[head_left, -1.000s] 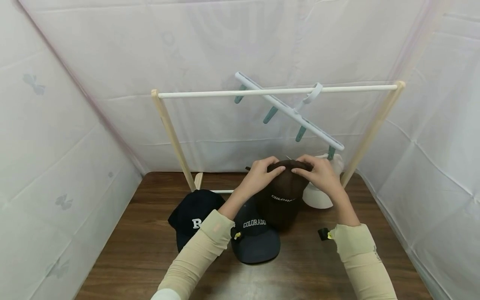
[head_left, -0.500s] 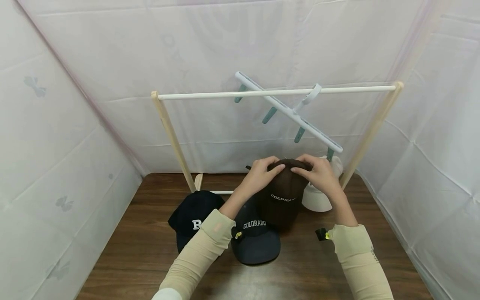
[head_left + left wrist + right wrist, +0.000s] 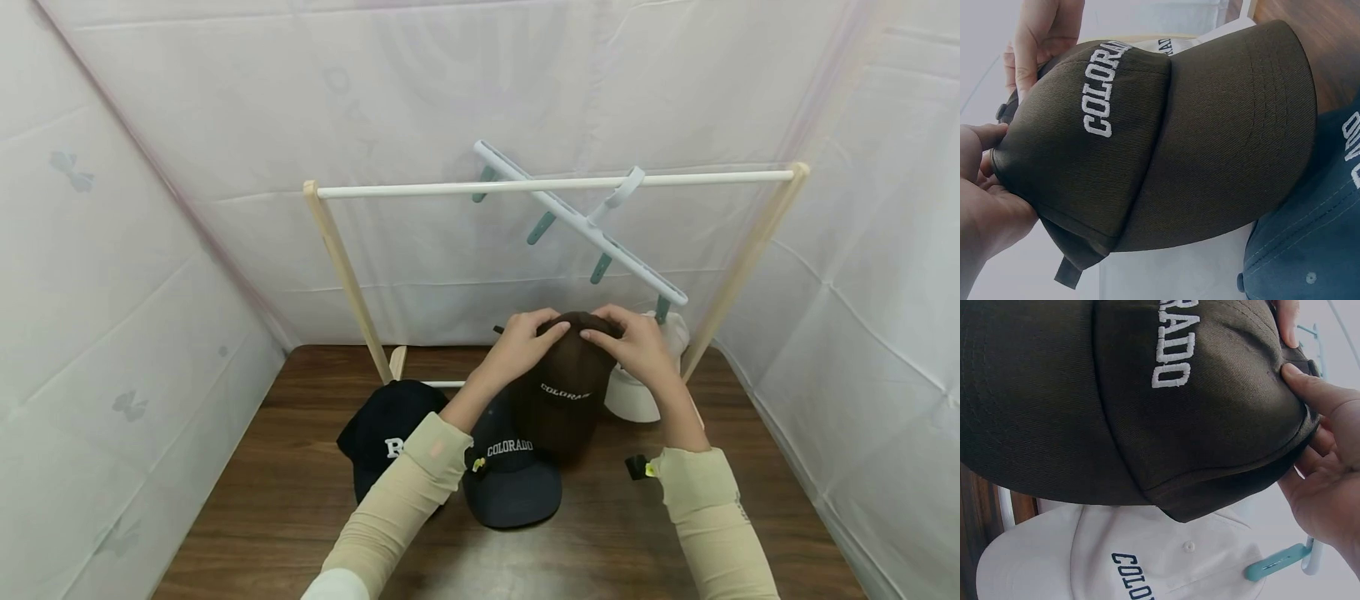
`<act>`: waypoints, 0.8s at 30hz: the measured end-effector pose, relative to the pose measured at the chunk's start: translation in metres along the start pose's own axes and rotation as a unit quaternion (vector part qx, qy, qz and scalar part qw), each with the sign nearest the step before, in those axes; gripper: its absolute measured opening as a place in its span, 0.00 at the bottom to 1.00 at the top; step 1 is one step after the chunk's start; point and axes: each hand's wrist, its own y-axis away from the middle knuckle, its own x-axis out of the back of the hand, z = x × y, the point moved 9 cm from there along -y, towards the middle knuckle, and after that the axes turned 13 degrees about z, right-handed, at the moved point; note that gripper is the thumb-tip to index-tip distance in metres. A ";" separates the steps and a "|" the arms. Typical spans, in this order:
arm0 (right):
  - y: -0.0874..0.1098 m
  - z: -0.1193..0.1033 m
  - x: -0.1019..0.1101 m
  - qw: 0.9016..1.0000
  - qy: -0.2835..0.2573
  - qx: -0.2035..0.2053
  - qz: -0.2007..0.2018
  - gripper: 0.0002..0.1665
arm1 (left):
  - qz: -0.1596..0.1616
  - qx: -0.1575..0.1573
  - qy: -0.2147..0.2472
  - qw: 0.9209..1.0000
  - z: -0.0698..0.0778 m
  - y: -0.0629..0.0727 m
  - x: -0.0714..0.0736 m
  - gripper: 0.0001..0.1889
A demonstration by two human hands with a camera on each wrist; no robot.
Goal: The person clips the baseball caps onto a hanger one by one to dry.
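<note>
Both hands hold up a dark brown baseball cap (image 3: 570,375) with white COLORADO lettering, its brim hanging down. My left hand (image 3: 525,343) pinches the top of its crown, thumb in front and fingers behind. The right hand (image 3: 633,340) pinches the crown a short way to the right in the same manner. In the left wrist view the brown cap (image 3: 1091,150) shows a small strap end at its lower edge. Behind the right hand, a white cap (image 3: 1160,556) hangs from a teal clip (image 3: 1279,561) of the pale blue hanger (image 3: 570,218).
The hanger hooks over the white rail (image 3: 420,190) of a wooden-legged rack, with several teal clips along it. On the brown table (image 3: 585,542) lie a grey-blue COLORADO cap (image 3: 513,492) and a navy cap (image 3: 390,425) with a white letter. White cloth walls (image 3: 187,333) surround the table.
The hands and the brown cap have risen very slightly. The hanger sways a little; the other caps on the table stay in place.
</note>
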 end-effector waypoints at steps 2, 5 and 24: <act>-0.001 0.001 -0.001 1.000 0.001 -0.002 -0.002 0.09 | -0.003 -0.001 0.000 1.000 0.000 -0.001 0.000 0.16; -0.003 0.000 -0.002 1.000 0.001 -0.002 -0.008 0.10 | -0.004 0.000 0.000 1.000 0.000 -0.001 0.001 0.16; -0.017 -0.012 0.002 1.000 0.005 0.023 0.009 0.11 | -0.005 -0.029 -0.016 0.999 0.006 -0.013 0.010 0.16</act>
